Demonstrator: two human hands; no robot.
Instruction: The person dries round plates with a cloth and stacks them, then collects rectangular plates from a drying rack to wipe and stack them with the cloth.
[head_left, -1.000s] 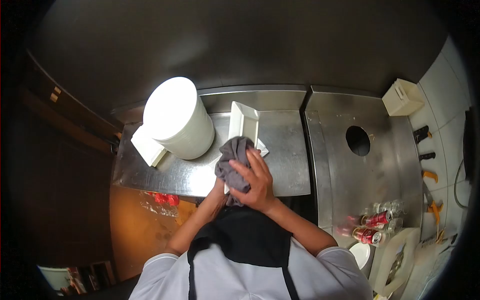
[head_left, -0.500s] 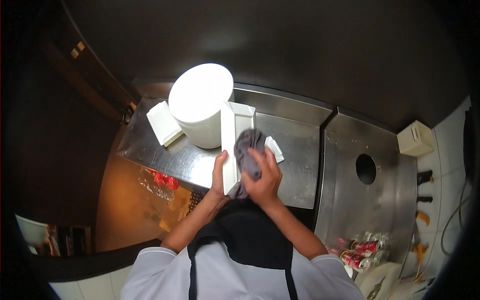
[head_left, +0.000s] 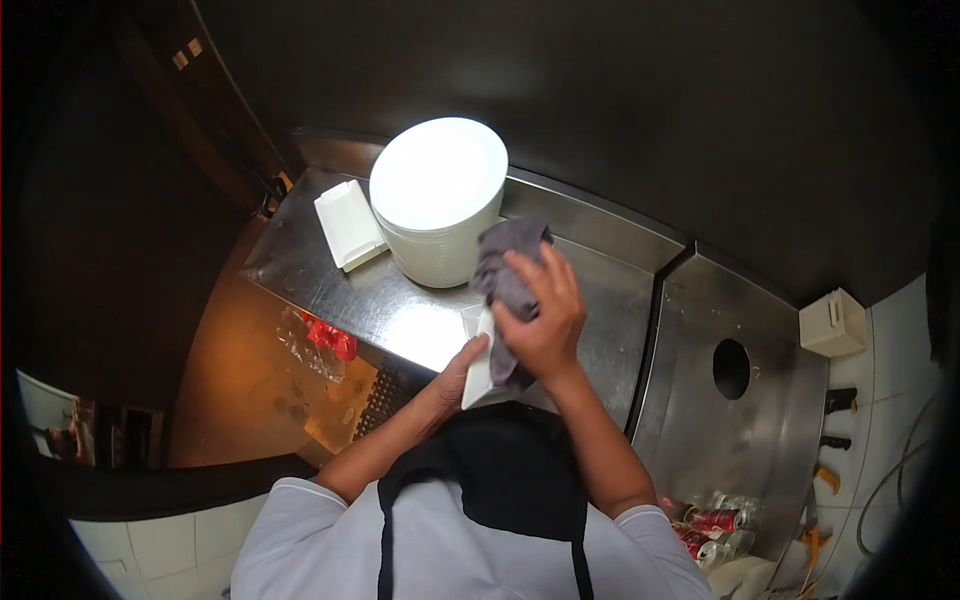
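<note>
A white rectangular dish (head_left: 478,382) is held low in front of my apron, its near end in my left hand (head_left: 449,388), thumb along the side. My right hand (head_left: 550,325) grips a crumpled grey cloth (head_left: 510,265) and presses it against the dish, covering most of it. Just beyond the cloth stands a tall stack of round white plates (head_left: 437,250). To the left of that stack, white rectangular dishes (head_left: 350,224) rest on the steel counter (head_left: 295,245).
At right, a second steel counter (head_left: 690,380) has a round dark hole (head_left: 731,369). Cans and clear glasses (head_left: 715,522) stand at its near end. Knives (head_left: 840,400) hang on the tiled wall beside a white box (head_left: 833,323). A red plastic bag (head_left: 332,340) lies at lower left.
The dish has turned and tilted, now showing mainly its narrow side. My right hand has moved the cloth up along it. The head view has shifted slightly.
</note>
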